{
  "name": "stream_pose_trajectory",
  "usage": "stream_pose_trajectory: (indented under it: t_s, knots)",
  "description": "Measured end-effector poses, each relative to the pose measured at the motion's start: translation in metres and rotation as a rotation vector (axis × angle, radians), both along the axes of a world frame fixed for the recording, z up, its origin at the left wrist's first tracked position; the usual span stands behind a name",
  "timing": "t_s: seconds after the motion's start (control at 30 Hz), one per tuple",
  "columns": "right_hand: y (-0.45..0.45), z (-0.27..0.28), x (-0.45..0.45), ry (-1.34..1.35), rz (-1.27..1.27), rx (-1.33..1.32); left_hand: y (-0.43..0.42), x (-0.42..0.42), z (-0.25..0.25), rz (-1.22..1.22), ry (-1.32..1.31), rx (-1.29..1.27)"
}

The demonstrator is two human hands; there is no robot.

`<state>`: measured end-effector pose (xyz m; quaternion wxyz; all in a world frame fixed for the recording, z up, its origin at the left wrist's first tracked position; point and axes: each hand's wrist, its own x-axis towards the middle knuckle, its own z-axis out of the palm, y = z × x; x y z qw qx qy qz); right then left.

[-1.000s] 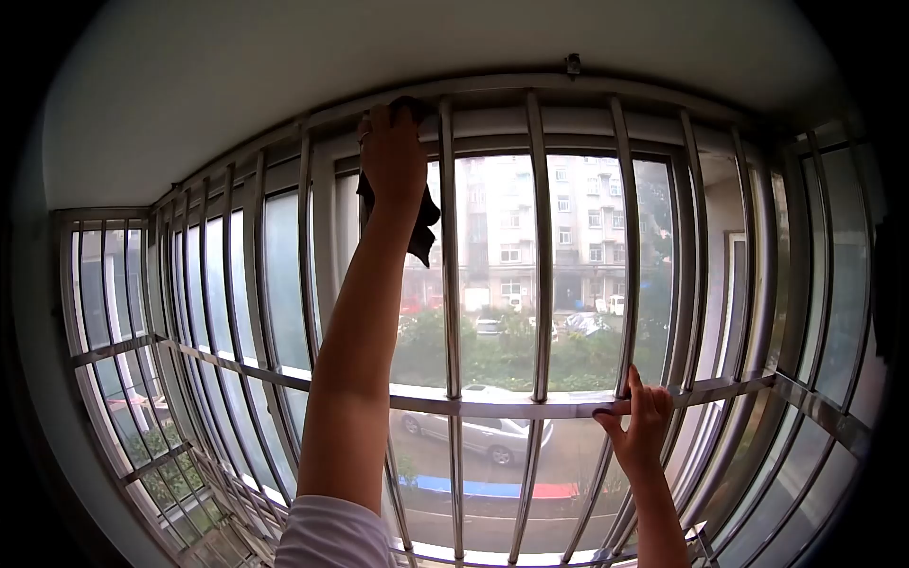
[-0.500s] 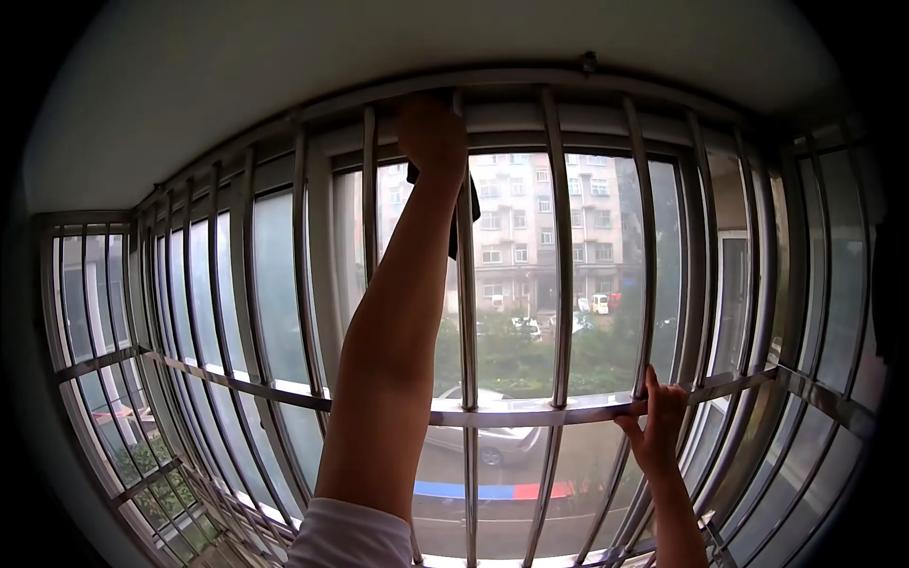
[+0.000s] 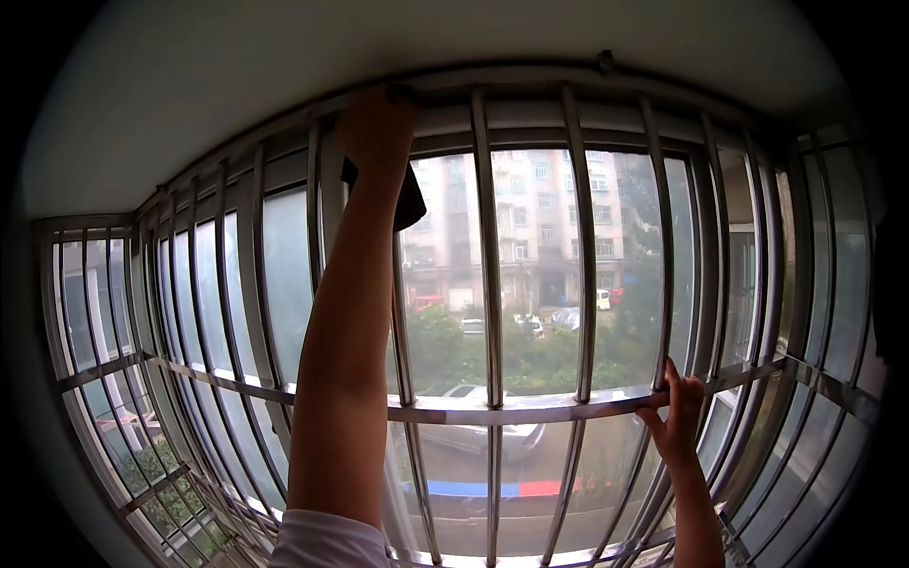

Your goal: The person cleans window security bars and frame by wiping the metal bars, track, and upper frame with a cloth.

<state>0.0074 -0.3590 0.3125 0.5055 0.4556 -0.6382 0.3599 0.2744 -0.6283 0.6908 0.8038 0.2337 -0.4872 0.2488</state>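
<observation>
My left hand [image 3: 376,128] is raised to the top rail of the metal window bars, its fingers closed on a dark cloth [image 3: 410,201]. The cloth hangs down behind my wrist, near the upper end of a vertical bar. At the lower right, my right hand [image 3: 678,413] grips the horizontal crossbar [image 3: 540,411], with one finger pointing up along a vertical bar [image 3: 661,256].
Vertical metal bars [image 3: 491,284] run across the window, with more barred panels [image 3: 95,312] at the left and right. A ceiling [image 3: 379,38] lies close above. Through the glass show a building [image 3: 530,213], bushes and a parked car [image 3: 483,431].
My left hand moved right along the top rail with the cloth, then back left. The view has shifted slightly, and my right hand stays on the crossbar.
</observation>
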Motion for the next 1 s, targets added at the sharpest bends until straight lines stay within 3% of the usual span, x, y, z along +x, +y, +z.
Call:
stream_pose_trajectory:
  t_s: [0.03, 0.2, 0.3, 0.43, 0.5, 0.63, 0.7, 0.83, 0.9, 1.0]
  knots:
    - [0.0, 0.001, 0.001, -0.006, 0.017, -0.002, 0.001, -0.003, -0.001, -0.005, -0.007, -0.003]
    - [0.0, 0.005, 0.004, 0.055, -0.022, -0.021, 0.032, -0.056, 0.001, -0.044, -0.071, -0.535]
    - [0.002, 0.006, 0.005, 0.023, -0.01, -0.002, 0.06, -0.093, 0.005, 0.084, -0.258, -0.608]
    - [0.003, 0.006, 0.001, 0.085, -0.015, -0.036, 0.095, -0.117, 0.003, 0.176, -0.366, -0.47]
    - [0.005, 0.004, -0.003, 0.039, 0.033, 0.0, 0.085, -0.123, 0.013, 0.029, -0.341, -0.5]
    - [0.008, 0.008, -0.004, 0.074, 0.045, -0.015, 0.08, -0.115, 0.01, 0.302, -0.33, -0.295]
    - [0.008, 0.006, -0.008, 0.082, 0.048, -0.007, 0.06, -0.111, 0.019, 0.273, -0.303, -0.221]
    - [0.007, 0.004, -0.012, 0.073, 0.061, -0.006, 0.066, -0.098, 0.009, 0.255, -0.177, -0.279]
    - [0.006, 0.003, -0.014, 0.098, 0.06, -0.018, 0.077, -0.105, 0.003, 0.095, 0.001, -0.285]
    - [0.006, 0.003, -0.016, 0.091, 0.09, -0.043, 0.118, -0.137, -0.003, 0.184, -0.098, -0.495]
